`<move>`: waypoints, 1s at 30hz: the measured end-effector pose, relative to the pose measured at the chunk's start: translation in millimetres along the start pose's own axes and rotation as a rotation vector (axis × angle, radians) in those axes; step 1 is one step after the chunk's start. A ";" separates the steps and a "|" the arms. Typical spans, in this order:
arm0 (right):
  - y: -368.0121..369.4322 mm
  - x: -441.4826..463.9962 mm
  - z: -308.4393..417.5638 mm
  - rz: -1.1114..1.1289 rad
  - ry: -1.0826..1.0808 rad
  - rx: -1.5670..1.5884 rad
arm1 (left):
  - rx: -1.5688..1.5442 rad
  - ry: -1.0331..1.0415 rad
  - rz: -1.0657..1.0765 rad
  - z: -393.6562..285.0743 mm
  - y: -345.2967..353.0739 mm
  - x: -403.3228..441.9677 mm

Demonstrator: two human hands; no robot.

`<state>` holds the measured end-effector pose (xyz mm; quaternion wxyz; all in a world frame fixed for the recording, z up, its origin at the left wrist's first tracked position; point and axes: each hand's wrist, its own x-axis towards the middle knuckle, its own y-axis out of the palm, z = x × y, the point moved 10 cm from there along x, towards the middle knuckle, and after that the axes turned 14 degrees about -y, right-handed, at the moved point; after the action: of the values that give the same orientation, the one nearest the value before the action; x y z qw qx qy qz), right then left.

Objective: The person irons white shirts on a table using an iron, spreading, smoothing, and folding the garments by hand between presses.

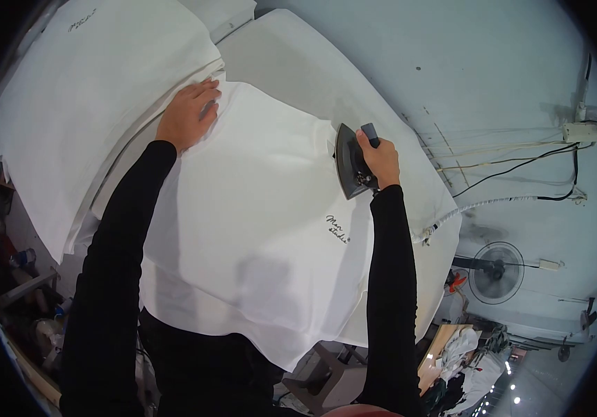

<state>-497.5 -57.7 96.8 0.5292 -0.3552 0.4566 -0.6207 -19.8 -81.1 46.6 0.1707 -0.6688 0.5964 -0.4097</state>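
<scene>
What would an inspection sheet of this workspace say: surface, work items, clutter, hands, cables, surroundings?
Surface: pale padded board, mostly covered.
Work items: white cloth with dark script, hanging over the near edge; iron at its upper right, pressing or lifted unclear.
Clutter: another printed white cloth at left; mixed fabrics at lower right.
Hands: left hand on the cloth's upper-left edge; right hand grips the iron's handle.
Cables: wrapped cord between wall and board; its link to the iron is hidden.
Surroundings: pale wall, fan, stool.
</scene>
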 end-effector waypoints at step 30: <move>20.4 -3.3 -8.7 0.219 0.179 0.682 | 0.039 -0.005 -0.001 5.4 4.5 -0.3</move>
<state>-498.2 -53.2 74.9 0.6383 -0.0520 0.3034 -0.7056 -18.7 -83.3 40.1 0.1850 -0.6667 0.5874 -0.4198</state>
